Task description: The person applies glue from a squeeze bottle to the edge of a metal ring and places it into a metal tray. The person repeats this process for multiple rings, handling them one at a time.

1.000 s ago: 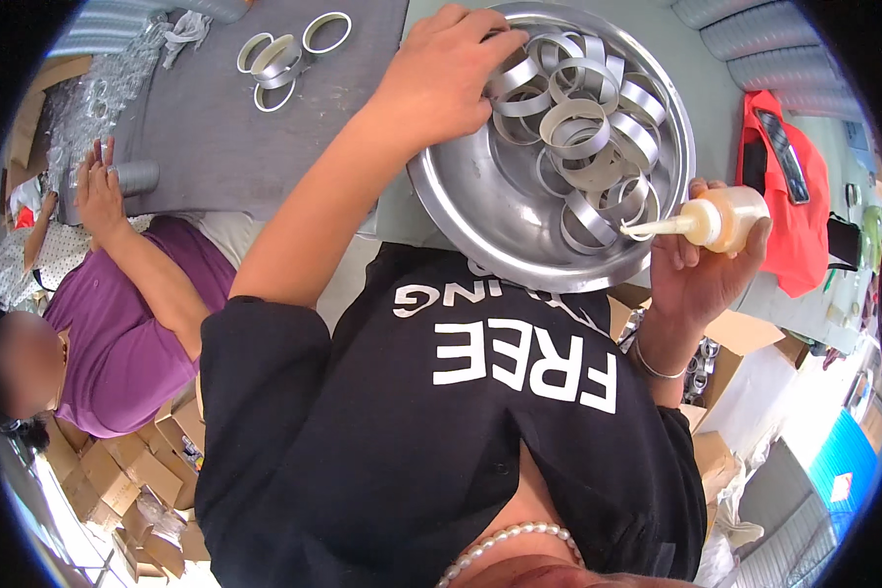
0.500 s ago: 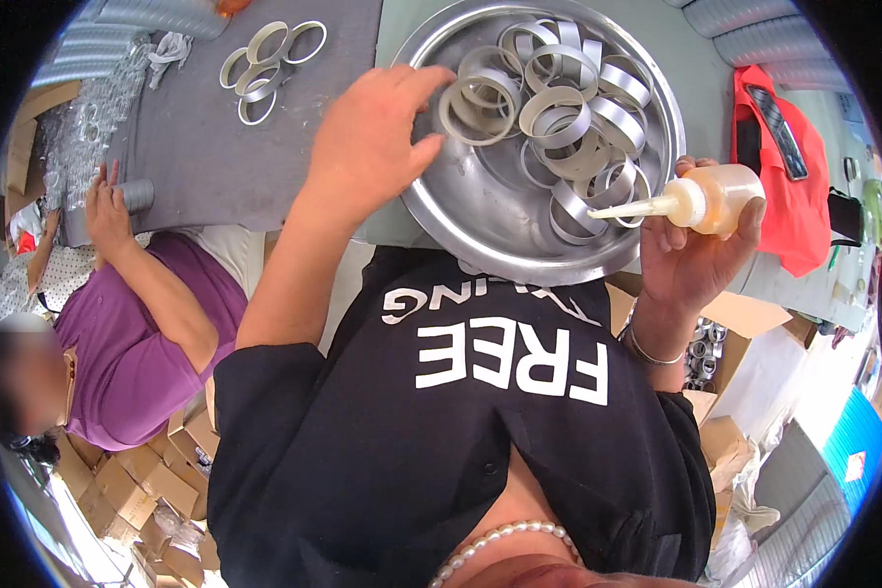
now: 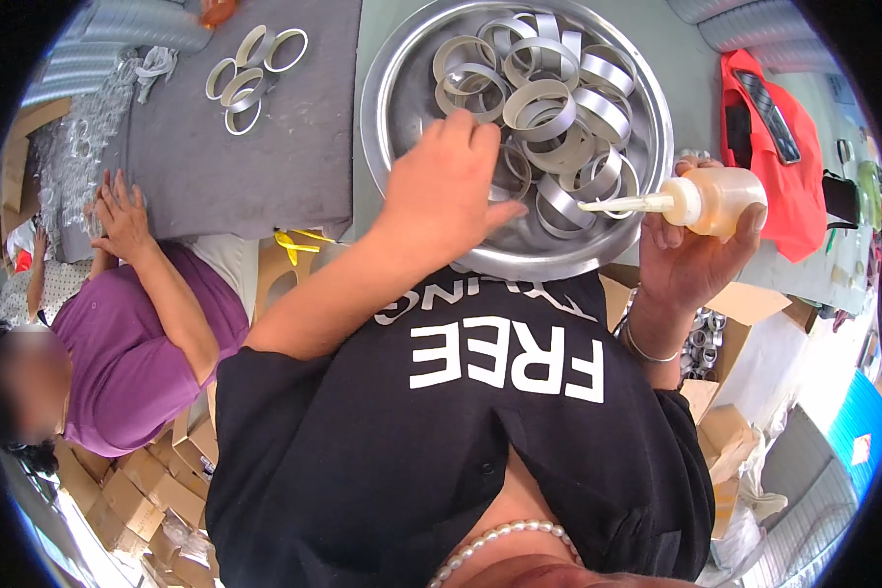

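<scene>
A wide round metal basin (image 3: 387, 78) holds several silvery rings (image 3: 542, 110), piled mostly to its middle and right. Over the basin's near left part is my left hand (image 3: 451, 181), its thumb stretched out away from the bent fingers. A ring (image 3: 515, 169) lies just beside those fingers; their tips are partly hidden, and I see nothing held. My right hand (image 3: 696, 245) grips a squeeze bottle (image 3: 723, 201) with amber liquid and a long pale nozzle. The bottle is tilted sideways, its nozzle pointing left over the basin's right rim, near the rings.
On the grey mat (image 3: 304, 147) to the left sits a small group of rings (image 3: 243, 88). A co-worker in a purple top (image 3: 147, 333) rests a hand on that mat's edge. A red cloth (image 3: 779, 167) with a phone (image 3: 766, 113) lies right of the basin. Below stands an open carton (image 3: 745, 309).
My left hand has moved right and nearer, from the rings at the basin's left side to its near part. The bottle stays almost in place. The co-worker's hand has shifted on the mat.
</scene>
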`<action>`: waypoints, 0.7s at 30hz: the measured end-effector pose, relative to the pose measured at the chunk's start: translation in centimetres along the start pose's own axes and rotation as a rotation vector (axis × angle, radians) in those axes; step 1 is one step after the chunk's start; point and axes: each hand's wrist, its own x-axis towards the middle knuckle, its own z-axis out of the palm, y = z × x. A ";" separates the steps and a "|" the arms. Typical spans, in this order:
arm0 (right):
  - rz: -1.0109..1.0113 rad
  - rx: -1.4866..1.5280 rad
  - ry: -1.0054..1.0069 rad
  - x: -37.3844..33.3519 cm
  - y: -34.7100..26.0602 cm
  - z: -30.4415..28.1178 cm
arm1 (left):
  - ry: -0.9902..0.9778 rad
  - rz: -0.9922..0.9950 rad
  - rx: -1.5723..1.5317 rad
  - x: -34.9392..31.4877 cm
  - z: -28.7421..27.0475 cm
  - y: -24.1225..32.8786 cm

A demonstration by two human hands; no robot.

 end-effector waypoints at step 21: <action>0.064 0.041 0.035 -0.1 -0.3 1.0 | -0.023 0.153 -0.049 -2.5 -1.6 0.7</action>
